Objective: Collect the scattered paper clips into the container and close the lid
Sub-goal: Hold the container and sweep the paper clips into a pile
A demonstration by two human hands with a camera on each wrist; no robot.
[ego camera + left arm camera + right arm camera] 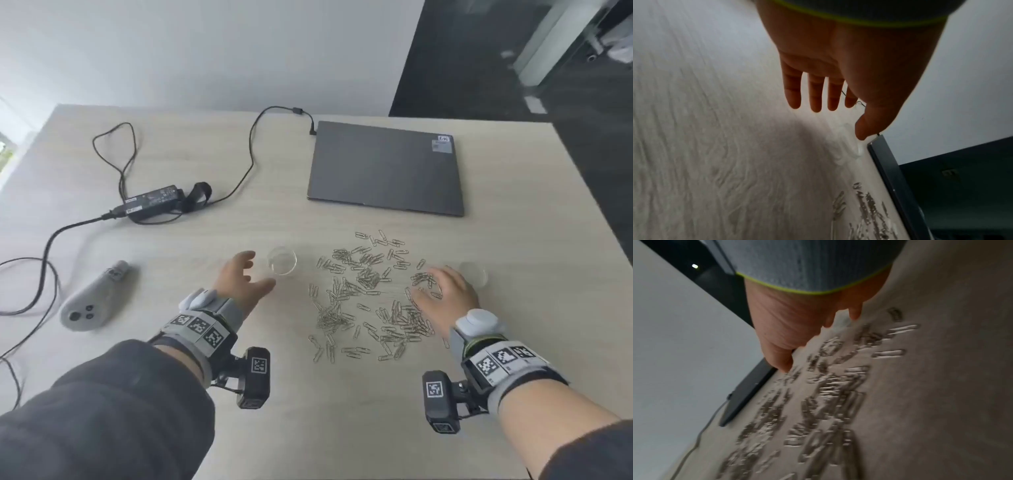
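Several silver paper clips (363,294) lie scattered over the light wooden table (325,428), between my two hands. A small clear round container (281,262) stands open just left of the clips. My left hand (262,270) hovers beside it with fingers spread, holding nothing; the left wrist view shows its straight fingers (815,97) above the faint container (846,142). My right hand (423,284) lies palm down on the clips at the pile's right edge. In the right wrist view its fingertips (785,366) touch the blurred clips (828,394). The clear lid (474,274) lies just right of that hand.
A closed grey laptop (387,168) lies behind the clips, with its cable running to a black power adapter (154,202) at the left. A grey handheld controller (96,298) sits at the near left. The table's right edge (596,212) is close to the lid.
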